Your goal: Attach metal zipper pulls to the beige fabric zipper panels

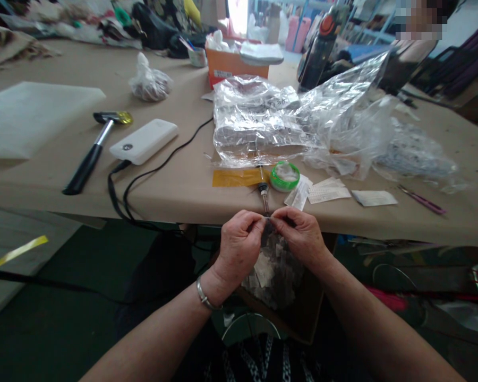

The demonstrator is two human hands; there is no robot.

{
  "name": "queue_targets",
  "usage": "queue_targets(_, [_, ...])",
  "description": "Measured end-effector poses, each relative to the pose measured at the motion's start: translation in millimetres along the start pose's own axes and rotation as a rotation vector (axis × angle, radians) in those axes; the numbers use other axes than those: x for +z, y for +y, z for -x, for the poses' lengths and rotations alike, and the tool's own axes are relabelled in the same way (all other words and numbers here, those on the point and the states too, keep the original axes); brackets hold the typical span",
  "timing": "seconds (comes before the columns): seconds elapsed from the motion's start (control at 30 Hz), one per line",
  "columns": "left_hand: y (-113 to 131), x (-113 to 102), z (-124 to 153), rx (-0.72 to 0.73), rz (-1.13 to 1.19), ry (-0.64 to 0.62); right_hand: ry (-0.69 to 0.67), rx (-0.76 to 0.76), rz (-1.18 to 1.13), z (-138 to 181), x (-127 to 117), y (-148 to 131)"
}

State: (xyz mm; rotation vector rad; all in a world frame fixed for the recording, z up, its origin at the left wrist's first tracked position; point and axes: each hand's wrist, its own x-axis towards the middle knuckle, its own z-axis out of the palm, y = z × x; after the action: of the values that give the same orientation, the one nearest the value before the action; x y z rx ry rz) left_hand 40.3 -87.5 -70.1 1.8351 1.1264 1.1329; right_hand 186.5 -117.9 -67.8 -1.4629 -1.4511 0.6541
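Note:
At the table's front edge, my left hand (241,244) and my right hand (305,236) meet with thumbs and forefingers pinched. Between them is a small, thin, see-through plastic piece (267,225), mostly hidden by the fingertips. Just beyond the fingers, a slim rod-shaped tool like a soldering iron (264,196) points toward me over the edge. Below my hands, an open cardboard box (308,318) holds a heap of pale, see-through scraps (276,278). Close to the rod tool lie a green round container (284,176) and a strip of amber tape (237,178).
Crumpled clear plastic bags (263,119) cover the middle. Printed label stacks (329,191) and small snips (422,199) lie right. On the left are a hammer (90,159), a white power bank (144,141) with a black cable (167,162), and a white sheet (35,116). Someone sits at back right.

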Motion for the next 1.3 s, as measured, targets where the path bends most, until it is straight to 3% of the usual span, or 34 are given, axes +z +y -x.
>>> queue_targets(0.23, [4.9,-9.6,12.9,-0.02,0.03,-0.081,-0.077,-0.091,0.079,15.9,-12.8,-9.5])
queue_targets(0.3, [3.3,-13.3,19.8,-0.034,0.029,-0.118,-0.091,-0.17,0.199,20.7,-25.8,-11.4])
queue_targets(0.47, [-14.4,-11.2,31.7,-0.103,0.017,-0.175,0.047,-0.362,0.68,11.0,-60.1,1.3])
queue_targets(0.6, [-35.9,-2.3,35.9,-0.157,0.034,-0.247,0.027,-0.426,0.927,-1.3,-66.7,19.3])
queue_targets(0.73, [-44.2,-0.6,36.3,-0.157,0.025,-0.275,0.087,-0.482,0.868,-1.2,-63.1,31.4])
queue_targets(0.87, [-27.5,-0.5,35.7,-0.186,0.034,-0.266,0.157,-0.504,0.671,3.1,-63.9,38.2])
queue_targets(1.0, [4.4,11.9,37.6,-0.474,0.363,-0.366,0.219,-0.526,0.58,12.9,-65.0,36.9])
queue_targets(1.13, [31.3,33.1,36.3,-0.897,1.044,-0.348,0.135,-0.641,0.525,37.6,-58.7,24.6])
queue_targets(1.2, [38.3,42.0,33.1,-0.996,1.261,-0.284,0.054,-0.69,0.517,51.6,-54.6,18.6])
queue_targets(1.3, [40.5,49.9,27.3,-1.021,1.273,-0.204,-0.029,-0.703,0.528,61.0,-54.8,16.0])
